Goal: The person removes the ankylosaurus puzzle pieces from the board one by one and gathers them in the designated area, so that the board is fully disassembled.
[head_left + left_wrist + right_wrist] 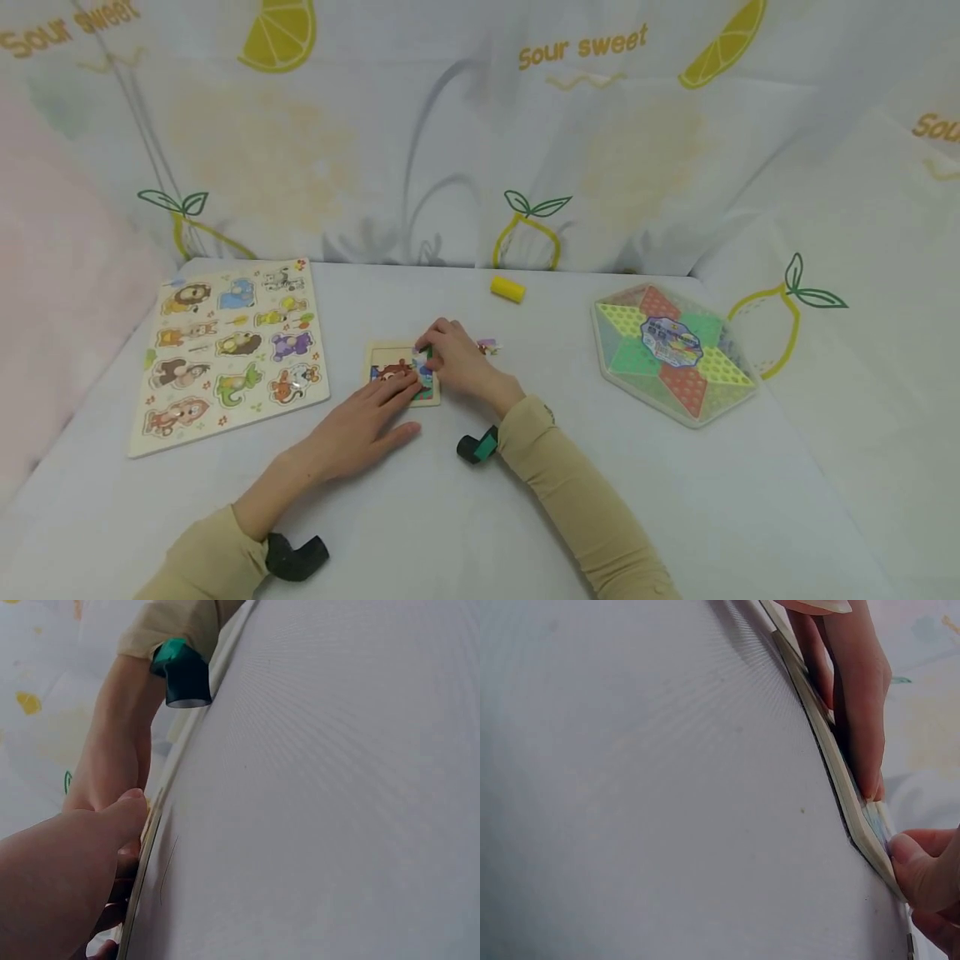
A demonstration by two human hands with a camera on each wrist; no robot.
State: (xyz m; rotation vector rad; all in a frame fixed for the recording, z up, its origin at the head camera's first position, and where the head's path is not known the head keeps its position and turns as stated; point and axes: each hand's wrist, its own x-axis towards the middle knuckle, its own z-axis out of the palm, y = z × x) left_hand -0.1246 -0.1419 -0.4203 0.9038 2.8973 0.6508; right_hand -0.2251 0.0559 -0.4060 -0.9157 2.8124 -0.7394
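A small wooden jigsaw puzzle [368, 365] with a brown cartoon animal lies at the middle of the table; bare wood shows in its upper part. My left hand [356, 432] reaches over its lower edge, fairly straight fingers resting on the picture and thumb spread to the side. At the upper right corner, my right hand [467, 363] pinches a blue-green puzzle piece [423, 353] between thumb and curled fingers, mostly hidden by them. The right wrist view shows the right thumb [909, 851] at the board's corner, beside the left fingers [861, 712].
Another loose puzzle piece [491, 345] lies just beyond the right hand. Farther back is a yellow cylinder [507, 289]. A large animal peg board [206, 350] lies on the left, and a hexagonal game board [637, 362] on the right. A printed curtain [360, 150] hangs behind the table.
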